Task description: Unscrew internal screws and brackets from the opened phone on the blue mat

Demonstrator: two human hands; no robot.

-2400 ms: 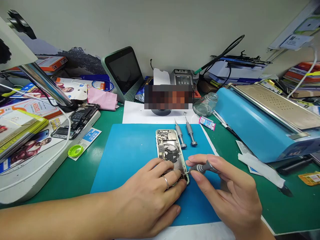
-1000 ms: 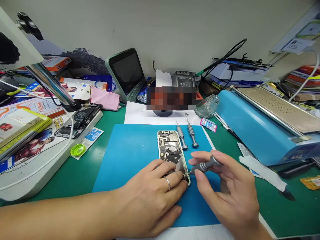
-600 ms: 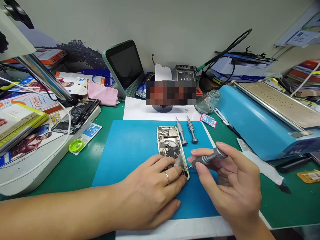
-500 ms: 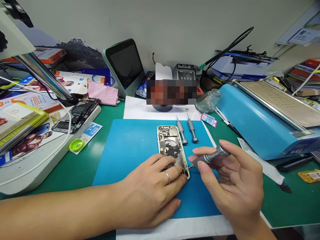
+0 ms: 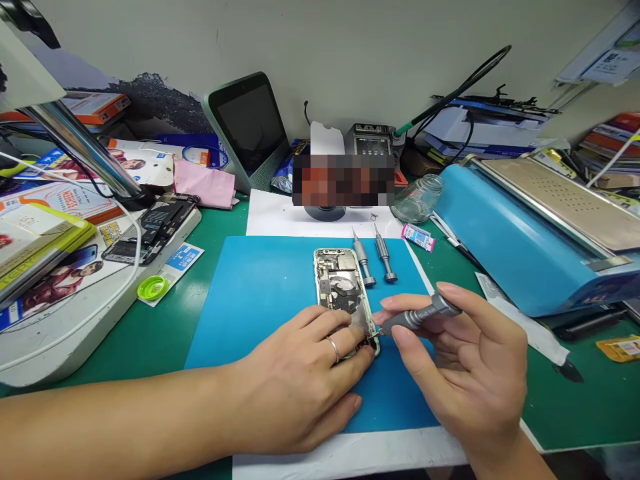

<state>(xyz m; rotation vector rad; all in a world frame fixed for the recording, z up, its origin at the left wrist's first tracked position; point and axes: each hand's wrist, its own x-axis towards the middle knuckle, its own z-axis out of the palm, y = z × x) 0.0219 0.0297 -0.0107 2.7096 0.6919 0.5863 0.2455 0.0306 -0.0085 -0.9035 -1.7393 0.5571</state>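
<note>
Phone (image 5: 345, 273), its insides bare, lies on the blue mat (image 5: 260, 287) toward the right edge. Left hand (image 5: 307, 380) covers the phone's near end, fingers bent onto it; whether they grip it, I cannot tell. Right hand (image 5: 465, 360), just beside the phone, pinches a gray screwdriver (image 5: 413, 318), its tip at the phone's right rim. Two slimmer screwdrivers (image 5: 384, 257) lie near the mat's far right corner.

Phone-repair workshop, opened phone (image 5: 327, 283), screwdrivers (image 5: 384, 253) on blue mat (image 5: 260, 287), perhaps a soldering station (image 5: 371, 144), half-hidden
</note>
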